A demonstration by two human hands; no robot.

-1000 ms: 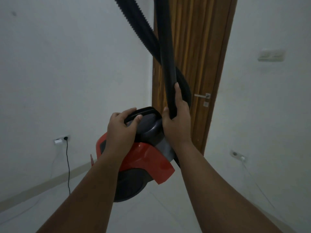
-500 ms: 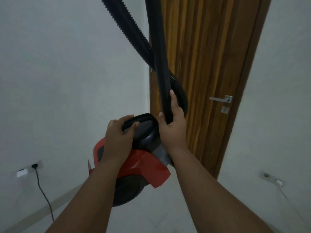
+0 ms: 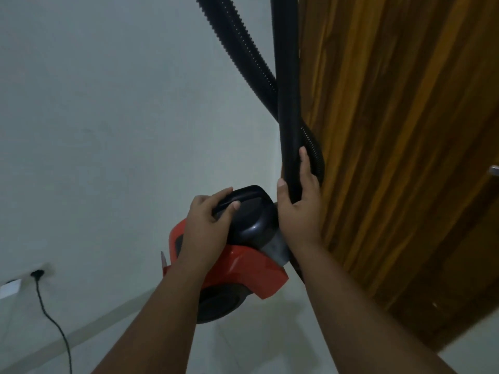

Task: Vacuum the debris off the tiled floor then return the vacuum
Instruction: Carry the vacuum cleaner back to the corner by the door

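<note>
Pale tiled floor (image 3: pixel 270 344) below, white wall (image 3: pixel 108 103) to the left, wooden door (image 3: pixel 391 130) to the right, and the vacuum (image 3: pixel 243 265) is up off the floor between two hands.

Closest in, both bare forearms reach forward. The left hand (image 3: pixel 208 225) is curled round the black carry handle (image 3: pixel 243 194) on top of the red-and-black body, thumb lying over the bar. Just beside it, the right hand (image 3: pixel 299 211) is clamped on the smooth black tube (image 3: pixel 287 103), one finger stretched up along it. That tube runs straight up out of view. The ribbed hose (image 3: pixel 237 41) crosses behind it and loops down behind the right hand, close against the door. Farther back, low on the left wall, a black plug (image 3: pixel 37 273) sits in a socket, and its cable (image 3: pixel 54 319) trails down toward the floor. At the far right edge, a sliver of metal door handle (image 3: pixel 494 170).
</note>
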